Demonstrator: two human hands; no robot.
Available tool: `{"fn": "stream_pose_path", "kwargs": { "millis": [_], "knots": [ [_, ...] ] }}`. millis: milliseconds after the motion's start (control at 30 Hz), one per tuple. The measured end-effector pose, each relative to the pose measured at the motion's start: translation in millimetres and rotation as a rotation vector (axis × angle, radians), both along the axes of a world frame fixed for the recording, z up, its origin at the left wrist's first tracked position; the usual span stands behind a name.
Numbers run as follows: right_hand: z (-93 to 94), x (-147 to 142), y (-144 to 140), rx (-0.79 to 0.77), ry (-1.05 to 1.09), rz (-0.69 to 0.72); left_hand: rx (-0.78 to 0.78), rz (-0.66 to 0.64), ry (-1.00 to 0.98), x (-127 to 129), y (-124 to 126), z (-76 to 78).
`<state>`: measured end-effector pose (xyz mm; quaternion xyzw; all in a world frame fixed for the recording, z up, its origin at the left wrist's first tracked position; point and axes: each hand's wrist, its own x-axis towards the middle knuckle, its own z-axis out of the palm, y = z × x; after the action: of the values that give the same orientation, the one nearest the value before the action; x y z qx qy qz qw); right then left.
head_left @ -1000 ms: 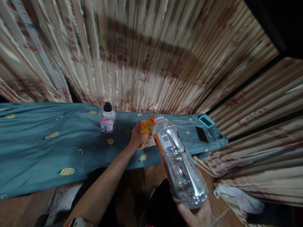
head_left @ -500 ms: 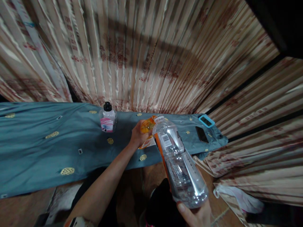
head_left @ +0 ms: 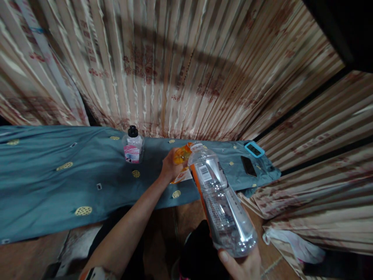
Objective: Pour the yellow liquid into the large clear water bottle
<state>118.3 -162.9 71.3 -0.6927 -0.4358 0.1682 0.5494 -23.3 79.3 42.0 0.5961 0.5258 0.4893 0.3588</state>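
My right hand [head_left: 243,264] grips the base of a large clear plastic bottle [head_left: 221,202] with an orange-edged label, tilted so its open mouth points away toward a small orange container. My left hand [head_left: 169,169] is wrapped around that orange container [head_left: 181,154], which stands on the blue-green cloth [head_left: 58,182]. The bottle's mouth sits right beside the container's top. A small bottle with a black cap and pink label [head_left: 133,147] stands on the cloth to the left.
A dark phone [head_left: 248,166] and a light-blue framed device [head_left: 254,149] lie at the cloth's right end. Striped beige-and-red curtains [head_left: 180,70] hang behind and to the right. A white bag [head_left: 294,243] lies on the floor at the lower right.
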Motion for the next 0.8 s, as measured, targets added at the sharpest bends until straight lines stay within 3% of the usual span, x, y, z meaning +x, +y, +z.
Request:
{"fn": "stream_pose_path", "kwargs": {
  "millis": [433,800],
  "knots": [
    [2.8,-1.9,0.1,0.003,0.038,-0.017,-0.031,-0.004,0.018,2.1,2.8,-5.0],
    [-6.6,0.3,-0.7,0.052,0.039,-0.029,0.012,-0.02,0.026,-1.8,1.1,-1.8]
  ]
}}
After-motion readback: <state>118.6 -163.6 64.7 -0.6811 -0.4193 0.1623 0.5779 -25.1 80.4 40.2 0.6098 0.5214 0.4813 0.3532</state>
